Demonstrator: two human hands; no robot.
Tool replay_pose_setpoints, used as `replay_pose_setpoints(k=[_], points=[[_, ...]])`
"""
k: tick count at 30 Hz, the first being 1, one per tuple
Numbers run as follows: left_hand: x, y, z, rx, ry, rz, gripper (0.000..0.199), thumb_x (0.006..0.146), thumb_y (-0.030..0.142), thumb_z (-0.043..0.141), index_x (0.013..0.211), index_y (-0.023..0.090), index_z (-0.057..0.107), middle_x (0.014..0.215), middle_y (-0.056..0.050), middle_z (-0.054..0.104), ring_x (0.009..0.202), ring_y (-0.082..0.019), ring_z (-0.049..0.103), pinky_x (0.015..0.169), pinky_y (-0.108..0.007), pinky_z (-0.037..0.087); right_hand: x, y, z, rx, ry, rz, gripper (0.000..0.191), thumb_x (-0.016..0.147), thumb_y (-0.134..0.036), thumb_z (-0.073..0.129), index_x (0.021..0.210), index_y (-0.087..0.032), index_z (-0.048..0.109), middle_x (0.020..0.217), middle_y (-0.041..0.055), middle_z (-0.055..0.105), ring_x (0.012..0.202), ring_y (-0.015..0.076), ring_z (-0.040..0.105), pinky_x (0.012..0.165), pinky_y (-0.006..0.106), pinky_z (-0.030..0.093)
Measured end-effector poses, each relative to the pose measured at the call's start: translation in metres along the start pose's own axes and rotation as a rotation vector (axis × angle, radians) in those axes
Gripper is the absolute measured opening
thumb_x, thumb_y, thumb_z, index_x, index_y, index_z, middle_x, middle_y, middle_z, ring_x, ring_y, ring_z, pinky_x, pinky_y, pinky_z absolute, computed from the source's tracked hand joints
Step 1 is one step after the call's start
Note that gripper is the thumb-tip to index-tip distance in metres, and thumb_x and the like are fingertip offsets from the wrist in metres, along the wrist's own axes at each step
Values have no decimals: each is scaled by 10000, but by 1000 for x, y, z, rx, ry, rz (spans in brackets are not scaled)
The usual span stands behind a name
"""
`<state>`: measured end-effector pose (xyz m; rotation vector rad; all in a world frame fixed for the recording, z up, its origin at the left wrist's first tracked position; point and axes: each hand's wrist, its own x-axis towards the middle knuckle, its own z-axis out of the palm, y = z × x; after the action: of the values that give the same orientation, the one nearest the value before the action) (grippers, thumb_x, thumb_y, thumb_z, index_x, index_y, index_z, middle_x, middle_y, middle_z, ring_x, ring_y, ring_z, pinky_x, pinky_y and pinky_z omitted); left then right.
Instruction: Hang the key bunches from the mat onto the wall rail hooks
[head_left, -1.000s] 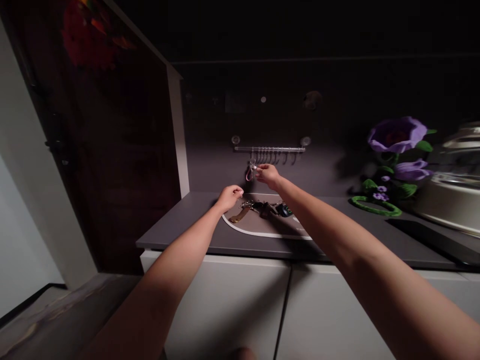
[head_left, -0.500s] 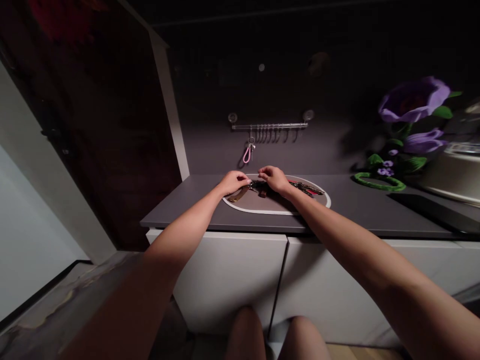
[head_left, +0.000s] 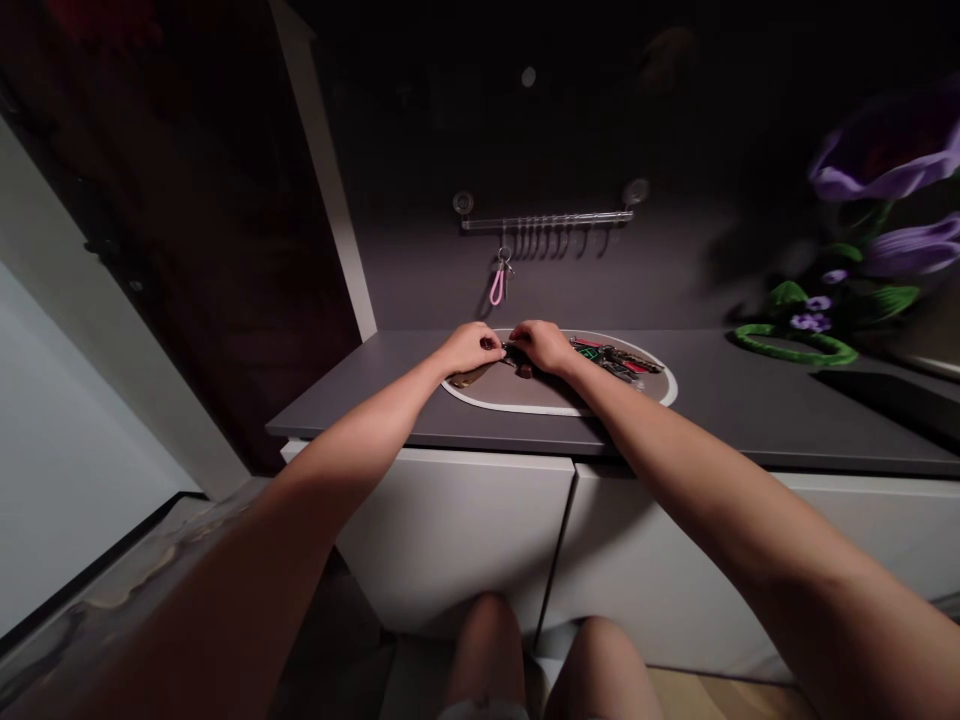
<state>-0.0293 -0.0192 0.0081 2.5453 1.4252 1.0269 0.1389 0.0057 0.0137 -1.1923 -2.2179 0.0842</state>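
Observation:
My left hand is closed in a pinch on a small bunch of keys, low over an oval mat with a white rim. My right hand bends its fingers down onto the same bunch from the other side; its fingertips are partly hidden, and what exactly they grip is too small to tell. Under the left hand lies a curved brown strap-like piece. A small brown tag sits between the hands. Right of my right wrist, several more keys and key holders, some red and green, are spread on the mat.
A clear rail with hooks is fixed to the wall, and a pink loop keychain hangs from it. Purple flowers with a green ring base stand at right on the grey counter. White cabinet doors lie below.
My right hand has lowered, its fingers now down at the keys beside my left hand. The camera view has shifted, so the rail and flowers sit higher.

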Motion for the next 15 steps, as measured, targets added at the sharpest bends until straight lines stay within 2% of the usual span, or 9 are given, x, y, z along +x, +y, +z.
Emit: replay_pose_setpoints(k=[7, 15], points=[[-1, -3, 1, 67, -11, 27, 147, 649, 200, 557, 714, 144, 676, 770, -28, 598, 712, -122, 528, 713, -232, 411, 1, -1, 0, -55, -24, 0, 177, 744, -107, 551, 862, -154, 674, 875, 62, 671, 835, 170, 592, 776, 242, 407], [-1, -1, -3, 35, 31, -14, 122, 642, 190, 550, 683, 137, 652, 751, -18, 602, 711, -117, 527, 722, -236, 414, 2, 1, 1, -10, -14, 1, 156, 729, -105, 573, 824, -169, 679, 825, 50, 670, 813, 168, 593, 774, 246, 410]])
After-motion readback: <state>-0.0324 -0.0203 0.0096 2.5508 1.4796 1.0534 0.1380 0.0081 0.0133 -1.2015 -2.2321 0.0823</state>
